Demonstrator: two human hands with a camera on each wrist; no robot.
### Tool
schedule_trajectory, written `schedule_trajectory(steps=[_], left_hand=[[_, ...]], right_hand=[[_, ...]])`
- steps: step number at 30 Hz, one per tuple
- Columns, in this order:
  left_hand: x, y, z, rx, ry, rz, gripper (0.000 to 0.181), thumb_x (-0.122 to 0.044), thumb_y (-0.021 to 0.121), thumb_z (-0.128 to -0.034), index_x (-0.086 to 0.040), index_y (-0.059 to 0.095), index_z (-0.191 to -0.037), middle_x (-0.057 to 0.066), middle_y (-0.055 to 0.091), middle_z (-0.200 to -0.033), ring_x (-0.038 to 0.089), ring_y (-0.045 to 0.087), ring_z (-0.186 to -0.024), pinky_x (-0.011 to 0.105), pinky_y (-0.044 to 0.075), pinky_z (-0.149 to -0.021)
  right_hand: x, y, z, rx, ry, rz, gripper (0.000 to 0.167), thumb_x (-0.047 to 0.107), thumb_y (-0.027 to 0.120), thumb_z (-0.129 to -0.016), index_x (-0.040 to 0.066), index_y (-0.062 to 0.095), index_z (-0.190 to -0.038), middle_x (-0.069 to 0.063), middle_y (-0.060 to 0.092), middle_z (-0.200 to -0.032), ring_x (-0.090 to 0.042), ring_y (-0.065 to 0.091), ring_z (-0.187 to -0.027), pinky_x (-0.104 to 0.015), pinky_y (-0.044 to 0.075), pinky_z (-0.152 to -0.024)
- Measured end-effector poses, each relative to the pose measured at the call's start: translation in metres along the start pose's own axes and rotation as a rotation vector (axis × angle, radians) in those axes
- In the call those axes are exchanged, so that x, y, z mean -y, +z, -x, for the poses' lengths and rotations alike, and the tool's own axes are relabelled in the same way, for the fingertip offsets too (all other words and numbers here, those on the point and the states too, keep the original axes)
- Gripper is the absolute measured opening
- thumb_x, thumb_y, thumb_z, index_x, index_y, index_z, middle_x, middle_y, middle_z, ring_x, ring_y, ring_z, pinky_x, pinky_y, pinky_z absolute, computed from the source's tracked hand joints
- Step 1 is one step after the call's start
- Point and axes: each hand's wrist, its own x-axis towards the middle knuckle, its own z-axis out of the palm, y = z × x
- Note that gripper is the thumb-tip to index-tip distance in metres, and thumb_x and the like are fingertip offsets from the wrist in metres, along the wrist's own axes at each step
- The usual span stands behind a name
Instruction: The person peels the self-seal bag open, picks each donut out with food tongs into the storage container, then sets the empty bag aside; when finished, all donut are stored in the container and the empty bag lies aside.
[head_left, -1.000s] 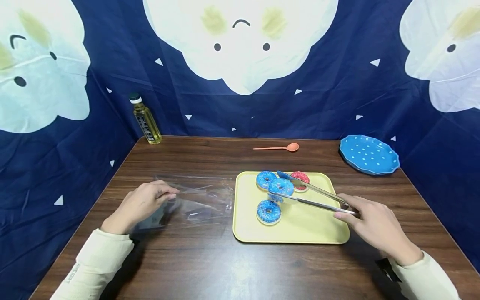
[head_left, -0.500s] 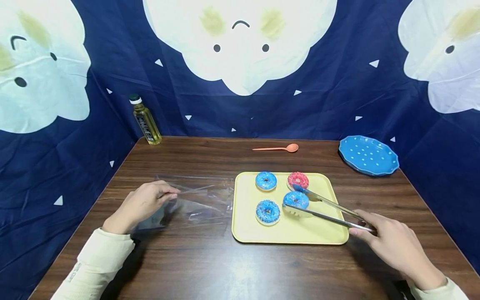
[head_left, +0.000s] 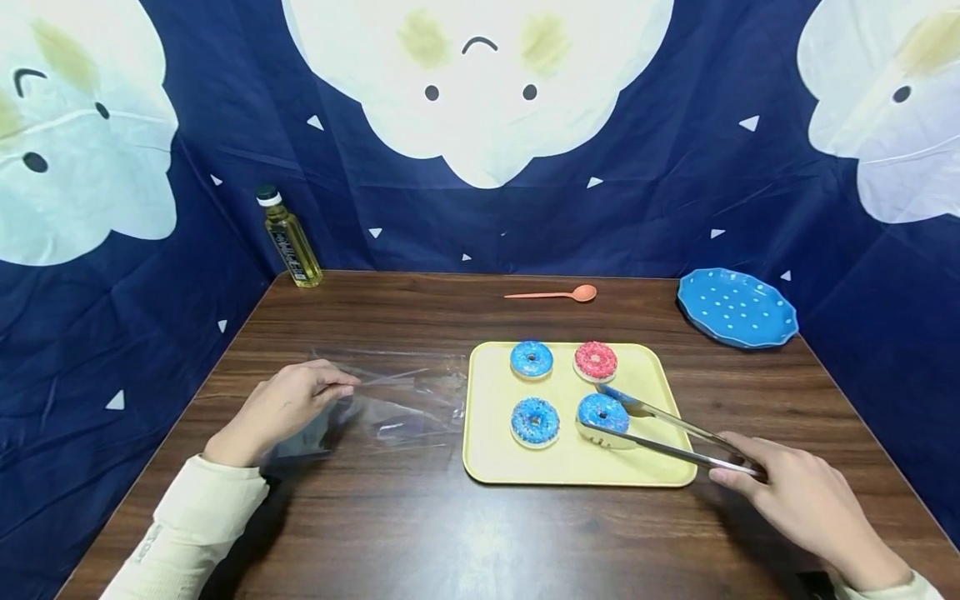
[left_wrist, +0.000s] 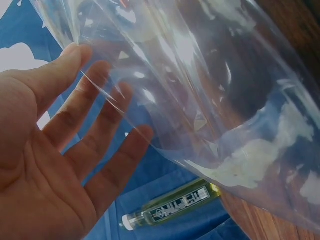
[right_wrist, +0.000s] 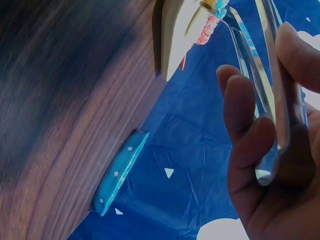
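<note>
My left hand [head_left: 288, 408] pinches the edge of a clear plastic bag [head_left: 408, 396] between thumb and fingertip; the left wrist view shows the other fingers spread behind the film. In my right hand [head_left: 802, 500] are metal tongs [head_left: 690, 442] with blue tips. Those tips lie on both sides of a blue sprinkled donut [head_left: 603, 412] at the tray's front right; whether they squeeze it I cannot tell. On the yellow tray [head_left: 510, 471] also lie a blue donut [head_left: 532, 359] at the back left, another blue donut [head_left: 536, 422] at the front left, and a red donut [head_left: 596, 361] at the back right.
An orange spoon [head_left: 558, 294] lies behind the tray. At the back right corner sits a blue dotted plate [head_left: 738, 308]. An oil bottle [head_left: 291, 237] stands at the back left corner. Blue cloth with clouds [head_left: 480, 225] encloses the wooden table [head_left: 390, 533].
The right hand has moved right and toward the front with the tongs. One blue donut went with them, from the tray's middle to its front right. The left hand and bag stay put.
</note>
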Motion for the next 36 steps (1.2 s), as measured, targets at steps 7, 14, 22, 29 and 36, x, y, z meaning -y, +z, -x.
schedule_trajectory(steps=[7,14,22,29,36], left_hand=[[-0.001,0.001,-0.001,0.003,-0.004,0.006,0.017,-0.018,0.071,-0.0956,-0.013,0.079,-0.11,0.006,0.072,-0.111,0.02,0.069,-0.09,0.043,0.055,-0.069],[-0.001,0.001,-0.001,0.0,0.001,-0.004,0.018,-0.019,0.071,-0.0953,-0.014,0.079,-0.111,0.006,0.072,-0.112,0.022,0.069,-0.091,0.044,0.055,-0.068],[-0.003,0.007,-0.005,0.037,0.018,-0.057,0.02,-0.02,0.072,-0.0948,-0.013,0.079,-0.111,-0.002,0.071,-0.102,0.014,0.066,-0.082,0.034,0.05,-0.059],[-0.003,0.015,-0.006,0.04,0.061,-0.119,0.016,-0.017,0.073,-0.0929,-0.013,0.081,-0.107,-0.005,0.071,-0.097,0.015,0.068,-0.084,0.035,0.053,-0.061],[-0.004,0.021,-0.007,0.094,0.035,-0.149,0.014,-0.019,0.074,-0.0931,-0.019,0.082,-0.105,-0.011,0.069,-0.095,0.017,0.069,-0.088,0.043,0.056,-0.067]], right_hand=[[-0.003,-0.004,0.002,0.005,0.003,0.017,0.052,0.048,0.077,-0.087,0.015,0.07,-0.126,-0.007,0.074,-0.1,-0.038,0.069,-0.087,-0.054,0.046,-0.054],[-0.006,-0.004,0.003,0.005,0.019,0.027,0.055,0.05,0.076,-0.087,0.013,0.07,-0.127,-0.007,0.074,-0.097,-0.039,0.069,-0.086,-0.054,0.046,-0.053],[-0.004,-0.011,0.002,0.003,0.057,-0.007,0.058,0.048,0.078,-0.086,0.012,0.067,-0.13,0.012,0.064,-0.079,-0.023,0.063,-0.074,-0.045,0.043,-0.052],[-0.007,-0.011,-0.003,-0.071,0.015,-0.075,0.055,0.036,0.082,-0.085,0.007,0.067,-0.128,0.003,0.069,-0.086,-0.02,0.061,-0.076,-0.047,0.046,-0.06],[-0.011,-0.003,-0.008,-0.098,0.032,-0.133,0.05,0.03,0.074,-0.093,-0.002,0.062,-0.129,-0.022,0.069,-0.106,-0.048,0.063,-0.1,-0.064,0.045,-0.073]])
